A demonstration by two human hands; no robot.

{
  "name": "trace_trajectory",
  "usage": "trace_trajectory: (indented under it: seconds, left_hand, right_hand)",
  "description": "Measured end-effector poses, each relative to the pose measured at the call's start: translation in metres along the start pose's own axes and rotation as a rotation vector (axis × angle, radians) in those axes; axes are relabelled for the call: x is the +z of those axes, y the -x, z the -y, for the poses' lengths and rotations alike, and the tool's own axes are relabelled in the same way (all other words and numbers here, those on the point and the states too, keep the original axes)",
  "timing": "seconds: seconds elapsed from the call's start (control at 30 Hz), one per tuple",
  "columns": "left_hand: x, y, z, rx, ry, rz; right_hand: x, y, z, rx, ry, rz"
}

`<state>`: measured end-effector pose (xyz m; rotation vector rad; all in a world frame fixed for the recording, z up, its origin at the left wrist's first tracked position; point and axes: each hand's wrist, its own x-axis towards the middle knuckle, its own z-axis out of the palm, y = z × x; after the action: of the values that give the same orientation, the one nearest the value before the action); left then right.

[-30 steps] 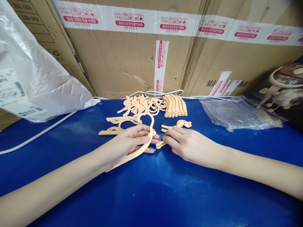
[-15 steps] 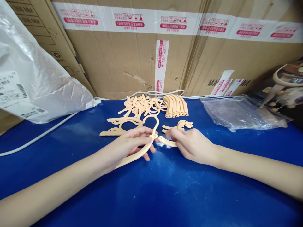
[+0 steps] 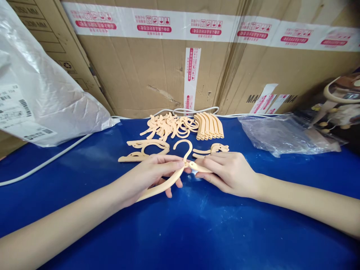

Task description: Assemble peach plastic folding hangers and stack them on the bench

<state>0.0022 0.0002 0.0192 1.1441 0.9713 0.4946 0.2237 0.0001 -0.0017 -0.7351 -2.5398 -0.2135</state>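
Observation:
My left hand (image 3: pixel 165 170) is closed around a cream plastic hanger arm (image 3: pixel 164 186), its thumb pressing near the end where a curved hanger hook (image 3: pixel 189 148) stands up. My right hand (image 3: pixel 229 172) pinches a second hanger arm (image 3: pixel 201 168), whose round holed end meets the joint at the hook's base. Whether the two ends are locked together I cannot tell. Just beyond my left hand lie folded hanger pieces (image 3: pixel 135 143). Small curved pieces (image 3: pixel 218 147) lie behind my right hand, partly covered by it.
On the blue table (image 3: pixel 180 232), a heap of loose hooks (image 3: pixel 165 125) lies beside a row of hanger arms (image 3: pixel 209 125). Cardboard boxes (image 3: pixel 140 71) stand behind. A white plastic package (image 3: pixel 42 86) is at the left, a clear plastic bag (image 3: pixel 275 131) at the right. A white cable (image 3: pixel 50 165) crosses the left side.
My right hand has brought its hanger arm left, up against the joint in my left hand. The hook has shifted slightly right and down.

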Motion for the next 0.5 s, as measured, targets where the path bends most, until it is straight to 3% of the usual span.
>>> trace_trajectory:
  seconds: [0.23,0.5]
  left_hand:
    - [-0.0004,-0.0003,-0.0015,-0.028,0.025,-0.028]
    - [-0.0019,-0.0007,-0.0009,-0.018,0.018,-0.003]
  right_hand:
    - [0.001,0.0024,-0.0004,-0.029,0.066,-0.012]
    - [-0.002,0.0005,0.0039,-0.113,0.315,-0.106]
